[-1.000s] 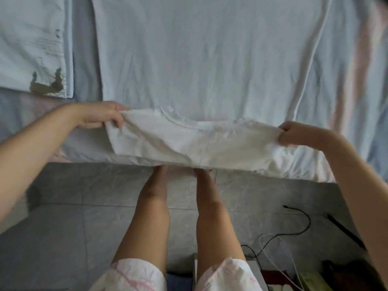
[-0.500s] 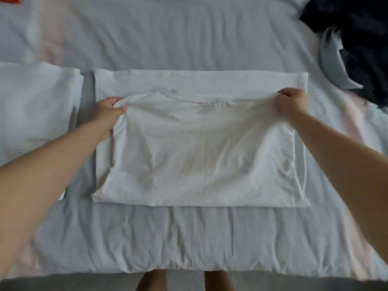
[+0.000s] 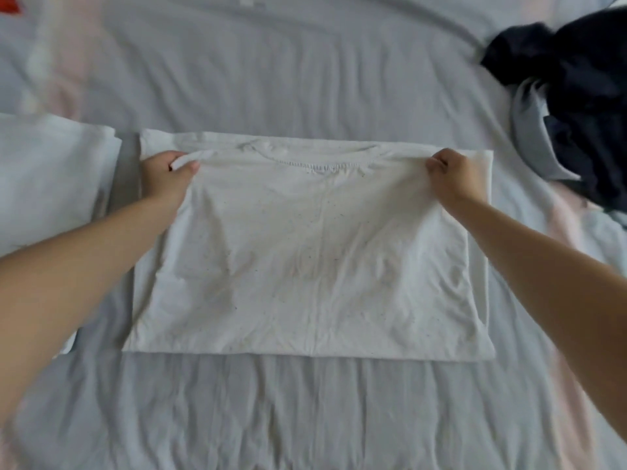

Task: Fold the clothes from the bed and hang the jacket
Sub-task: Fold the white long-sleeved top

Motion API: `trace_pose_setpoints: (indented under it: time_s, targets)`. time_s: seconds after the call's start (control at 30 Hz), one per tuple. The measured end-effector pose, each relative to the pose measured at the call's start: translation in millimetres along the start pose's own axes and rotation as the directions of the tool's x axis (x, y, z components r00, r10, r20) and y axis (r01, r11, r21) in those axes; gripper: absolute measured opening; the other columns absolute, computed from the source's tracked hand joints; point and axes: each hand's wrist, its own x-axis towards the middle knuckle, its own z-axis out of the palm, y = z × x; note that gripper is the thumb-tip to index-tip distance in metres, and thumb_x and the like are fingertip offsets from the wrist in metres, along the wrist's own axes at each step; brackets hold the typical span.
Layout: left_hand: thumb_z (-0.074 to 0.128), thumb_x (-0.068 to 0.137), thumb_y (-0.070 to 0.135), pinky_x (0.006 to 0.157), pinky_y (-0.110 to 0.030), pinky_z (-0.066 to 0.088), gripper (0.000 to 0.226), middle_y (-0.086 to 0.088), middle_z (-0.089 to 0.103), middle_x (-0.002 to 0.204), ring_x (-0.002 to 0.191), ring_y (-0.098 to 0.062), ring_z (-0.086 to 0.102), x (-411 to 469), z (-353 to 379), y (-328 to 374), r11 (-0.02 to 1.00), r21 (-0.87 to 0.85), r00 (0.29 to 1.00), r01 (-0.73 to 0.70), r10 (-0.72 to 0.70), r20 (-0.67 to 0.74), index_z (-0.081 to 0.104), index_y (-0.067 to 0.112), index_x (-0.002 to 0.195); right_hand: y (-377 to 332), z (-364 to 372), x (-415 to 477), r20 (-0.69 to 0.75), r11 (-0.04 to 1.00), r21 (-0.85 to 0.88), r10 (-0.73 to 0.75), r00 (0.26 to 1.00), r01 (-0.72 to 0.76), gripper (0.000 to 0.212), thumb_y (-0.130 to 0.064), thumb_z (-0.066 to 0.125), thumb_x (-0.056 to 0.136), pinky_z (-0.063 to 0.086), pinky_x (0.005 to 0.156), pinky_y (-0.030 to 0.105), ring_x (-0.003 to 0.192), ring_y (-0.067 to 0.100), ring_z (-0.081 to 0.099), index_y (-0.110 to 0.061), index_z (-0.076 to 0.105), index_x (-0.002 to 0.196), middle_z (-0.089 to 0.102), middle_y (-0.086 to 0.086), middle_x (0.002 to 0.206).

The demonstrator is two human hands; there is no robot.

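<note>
A white T-shirt (image 3: 312,259) lies folded in half on the bed, its neckline at the far edge. My left hand (image 3: 168,176) pinches the far left corner of the top layer. The far right corner is pinched by my right hand (image 3: 453,174). The top layer lies a little short of the far edge of the layer beneath. A dark navy jacket (image 3: 583,106) with a grey lining sits crumpled at the far right of the bed.
A folded white garment (image 3: 51,184) lies to the left of the T-shirt. The bed sheet (image 3: 305,412) is grey and wrinkled. A small red thing (image 3: 8,5) shows at the top left corner.
My hands carried the shirt's edge from the near side of the bed up and over, folding it in half. Since half a second ago they have lowered it onto the layer beneath.
</note>
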Motion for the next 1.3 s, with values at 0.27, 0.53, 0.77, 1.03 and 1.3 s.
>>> trace_pose_setpoints:
  time_s: [0.27, 0.53, 0.77, 1.03, 1.3]
  targets:
    - [0.072, 0.079, 0.032, 0.058, -0.019, 0.039, 0.015, 0.015, 0.055, 0.046, 0.058, -0.004, 0.049, 9.7, 12.5, 12.1, 0.998, 0.047, 0.999, 0.034, -0.033, -0.018, 0.066, 0.019, 0.074, -48.0, 16.3, 11.2, 0.136, 0.994, -0.106, 0.034, 0.99, -0.02, 0.026, -0.042, 0.046, 0.088, 0.025, 0.1, 0.038, 0.113, 0.02, 0.043, -0.029, 0.061, 0.105, 0.061, -0.001, 0.107]
    - [0.069, 0.084, 0.025, 0.07, -0.016, 0.04, 0.03, -0.004, 0.063, 0.09, 0.085, -0.011, 0.055, 18.4, 11.4, 7.5, 0.995, 0.048, 0.989, -0.09, 0.095, -0.109, 0.07, -0.001, 0.101, -60.3, 27.8, 16.9, 0.006, 0.987, -0.109, 0.116, 0.993, -0.115, 0.023, -0.022, 0.046, 0.093, 0.022, 0.104, 0.04, 0.118, 0.024, 0.046, -0.024, 0.061, 0.11, 0.061, 0.003, 0.116]
    - [0.035, 0.094, 0.039, 0.107, -0.047, 0.019, 0.052, -0.007, 0.031, 0.153, 0.139, -0.026, 0.029, -22.8, 22.2, 18.0, 0.389, 0.561, 0.659, -0.731, 0.616, 0.431, 0.037, 0.022, 0.144, -69.0, 56.2, -33.7, 0.229, 0.652, -0.355, -0.635, 0.738, 0.67, 0.06, -0.025, 0.039, 0.093, 0.003, 0.118, 0.044, 0.145, 0.025, 0.019, -0.017, 0.024, 0.151, 0.024, 0.005, 0.157]
    - [0.025, 0.1, 0.047, 0.112, -0.062, -0.004, 0.064, 0.007, -0.005, 0.16, 0.147, -0.012, -0.003, -6.5, 44.6, 40.5, 0.527, 0.734, 0.888, -0.428, 0.096, 0.449, 0.003, 0.02, 0.153, -41.4, 66.9, -43.2, 0.215, 0.83, -0.523, -0.088, 0.973, 0.191, 0.087, -0.075, 0.018, 0.086, -0.014, 0.11, 0.06, 0.147, 0.023, -0.011, -0.026, -0.014, 0.151, -0.017, -0.002, 0.159]
    - [0.028, 0.09, 0.046, 0.109, -0.064, 0.008, 0.067, -0.005, 0.014, 0.159, 0.145, -0.034, 0.016, -169.3, 8.3, -82.2, 0.399, 0.657, 0.769, -0.639, 0.336, 0.544, 0.016, 0.022, 0.152, 56.2, 68.4, -202.7, 0.289, 0.839, -0.389, -0.282, 0.915, 0.381, 0.063, -0.058, 0.02, 0.093, 0.001, 0.115, 0.055, 0.146, 0.029, 0.013, -0.035, 0.008, 0.15, 0.011, -0.002, 0.16]
